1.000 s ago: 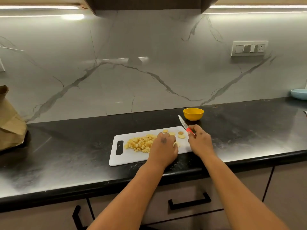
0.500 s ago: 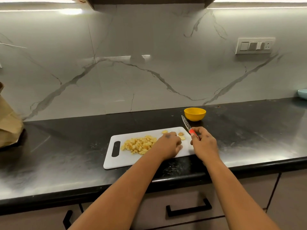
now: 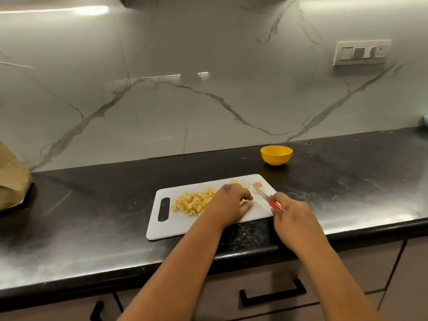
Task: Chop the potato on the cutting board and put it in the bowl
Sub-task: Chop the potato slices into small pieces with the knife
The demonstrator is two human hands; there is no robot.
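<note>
Black desk (image 3: 347, 193): board (image 3: 162, 224) overhangs near edge; could slip under pressure.
Right hand (image 3: 292, 217): clamped on knife (image 3: 266, 197) handle.
Left hand (image 3: 229, 205): fingers curled on a slice beside the blade; nick risk.
Potato cubes (image 3: 193, 202): heaped left on board.
Slices (image 3: 234, 181): far edge, could roll off.
Bowl (image 3: 276, 155): far right, contents unseen.
Hidden: piece under left hand.

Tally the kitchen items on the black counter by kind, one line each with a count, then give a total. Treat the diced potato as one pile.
Cutting board: 1
Knife: 1
Yellow bowl: 1
Diced potato pile: 1
Brown paper bag: 1
Total: 5
A few uncut potato slices also lie at the board's far edge; some are hidden by the left hand, so they are not counted.
</note>
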